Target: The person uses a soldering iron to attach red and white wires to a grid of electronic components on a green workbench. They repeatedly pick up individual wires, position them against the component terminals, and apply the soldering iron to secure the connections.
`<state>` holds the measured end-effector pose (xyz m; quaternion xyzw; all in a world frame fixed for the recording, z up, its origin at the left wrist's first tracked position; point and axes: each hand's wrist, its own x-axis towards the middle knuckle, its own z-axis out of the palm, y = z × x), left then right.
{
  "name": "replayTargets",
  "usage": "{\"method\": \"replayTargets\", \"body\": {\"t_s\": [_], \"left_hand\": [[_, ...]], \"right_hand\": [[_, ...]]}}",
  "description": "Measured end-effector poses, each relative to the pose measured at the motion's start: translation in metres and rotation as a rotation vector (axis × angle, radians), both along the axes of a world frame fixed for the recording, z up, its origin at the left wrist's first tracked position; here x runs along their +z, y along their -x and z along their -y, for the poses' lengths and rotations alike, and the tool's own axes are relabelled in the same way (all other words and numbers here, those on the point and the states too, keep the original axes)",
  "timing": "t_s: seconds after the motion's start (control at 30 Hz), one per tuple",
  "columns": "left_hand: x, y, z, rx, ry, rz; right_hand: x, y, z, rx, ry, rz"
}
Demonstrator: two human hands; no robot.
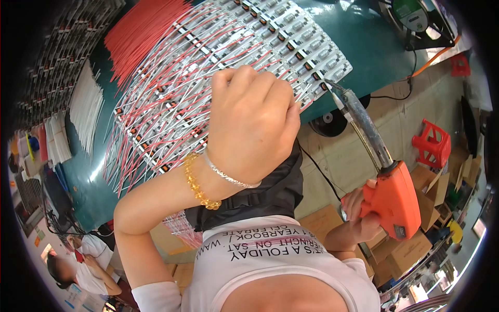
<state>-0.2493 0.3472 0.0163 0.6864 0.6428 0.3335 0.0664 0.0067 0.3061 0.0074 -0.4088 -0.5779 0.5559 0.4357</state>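
Soldering gun point(387, 195) gripped by right hand point(358, 216); left hand point(252, 122), seemingly fisted, hides wired component strips point(218, 67) on green table point(364, 47).

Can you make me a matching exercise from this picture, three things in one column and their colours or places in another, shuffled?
Things:
1. soldering gun
2. stool
3. bracelets

Descriptions:
A. red, on the floor at the right
B. on the left wrist, one gold beads, one silver
C. orange body, in the right hand, tip at the board edge

Pairs: 1-C, 2-A, 3-B
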Motion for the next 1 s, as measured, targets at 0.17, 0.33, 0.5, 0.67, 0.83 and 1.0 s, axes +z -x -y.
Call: {"method": "replayTargets", "body": {"t_s": [0.17, 0.33, 0.5, 0.67, 0.83, 1.0], "left_hand": [[-0.001, 0.001, 0.005, 0.038, -0.078, 0.009], [0.051, 0.085, 0.025, 0.267, -0.279, -0.165], [0.019, 0.248, 0.102, 0.752, 0.116, -0.315], [0.007, 0.207, 0.098, 0.532, 0.06, -0.153], [0.012, 0.166, 0.086, 0.461, 0.341, -0.113], [0.024, 0.158, 0.086, 0.441, 0.548, 0.022]], "right_hand": [[-0.008, 0.016, -0.014, 0.054, 0.009, -0.187], [-0.005, 0.012, -0.022, 0.035, -0.043, -0.257], [-0.007, 0.016, -0.029, 0.031, 0.034, -0.307], [-0.002, 0.024, -0.032, 0.052, -0.053, -0.286], [0.002, 0.025, -0.029, 0.052, -0.047, -0.323], [0.004, 0.029, -0.027, 0.045, -0.054, -0.329]]}}
